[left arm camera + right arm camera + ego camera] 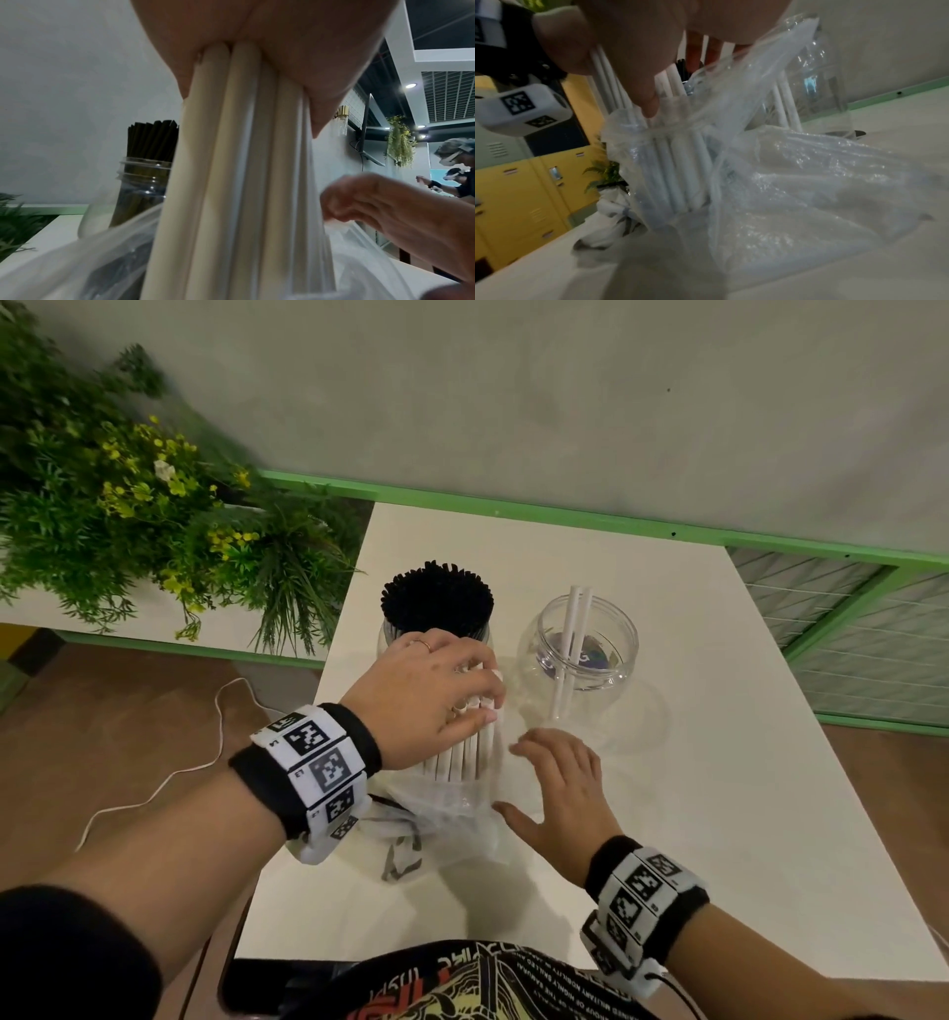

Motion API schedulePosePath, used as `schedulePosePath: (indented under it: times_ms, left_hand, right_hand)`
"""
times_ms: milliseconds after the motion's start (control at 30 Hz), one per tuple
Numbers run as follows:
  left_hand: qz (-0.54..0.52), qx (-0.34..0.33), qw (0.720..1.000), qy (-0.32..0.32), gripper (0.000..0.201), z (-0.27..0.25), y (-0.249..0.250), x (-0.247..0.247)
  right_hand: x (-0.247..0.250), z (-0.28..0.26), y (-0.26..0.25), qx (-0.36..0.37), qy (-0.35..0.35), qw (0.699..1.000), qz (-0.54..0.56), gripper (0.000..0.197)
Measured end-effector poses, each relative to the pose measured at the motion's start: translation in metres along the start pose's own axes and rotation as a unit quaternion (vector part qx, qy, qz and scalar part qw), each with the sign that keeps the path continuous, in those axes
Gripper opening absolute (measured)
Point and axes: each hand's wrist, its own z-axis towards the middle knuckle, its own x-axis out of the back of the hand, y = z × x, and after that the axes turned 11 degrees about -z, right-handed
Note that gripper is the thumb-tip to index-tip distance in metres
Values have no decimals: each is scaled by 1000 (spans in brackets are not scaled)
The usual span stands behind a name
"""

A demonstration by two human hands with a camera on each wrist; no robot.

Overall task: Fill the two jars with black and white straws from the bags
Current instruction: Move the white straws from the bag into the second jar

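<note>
My left hand (436, 695) grips the top of a bundle of white straws (462, 752) from above. The bundle stands upright with its lower end inside a clear plastic bag (452, 809) on the white table (719, 814). In the left wrist view the white straws (244, 162) run down from my palm into the bag (102, 253). My right hand (560, 788) lies beside the bag with fingers spread, touching its film. The left jar (436, 634) is packed with black straws (436, 598). In the right jar (580, 644) lean two white straws (570, 639).
An empty crumpled bag with dark print (400, 855) lies at the table's near left. Green plants (128, 505) crowd the left side. A green-framed ledge (565, 516) runs behind the table, and a white cord (205, 762) trails on the floor. Other people (457, 182) are far off.
</note>
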Motion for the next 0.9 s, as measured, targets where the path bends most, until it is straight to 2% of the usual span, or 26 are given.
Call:
schedulePosePath:
  times_ms: [100,167,367,467,533,600,667,800,900]
  left_hand:
    - [8,2,1000,4,30,0,2,-2]
    - [3,7,1000,11,30,-1,3,-2]
    - [-2,15,1000,21,29,-2,3,-1]
    - [-3,15,1000,25,29,-3,3,-1]
    - [-4,17,1000,24,29,-3,3,-1]
    - [-5,19,1000,24,30,-3,4,-1]
    - [-5,19,999,27,30,-3,4,-1]
    - [-11,24,999,31,29,-5,5,-2]
    - [-14,25,999,33,30,-5,7,-2]
  right_hand:
    - [-3,-2,2,89,-29,993,-73,46]
    - [-9,1,3,106,-35,988,-103,46]
    - [-14,0,1,196,16,972,-128,19]
    - [-8,-9,-3,248,-22,960,-130,7]
    - [-5,-14,-7,269,-81,953,-112,20]
    - [-3,-15,-10,260,-122,953,-96,33]
    - [-5,-10,-11,214,-138,961,-108,42]
    - [-6,8,4,39,-124,987,-96,53]
    - [-11,10,12,-14,-198,972,-129,91]
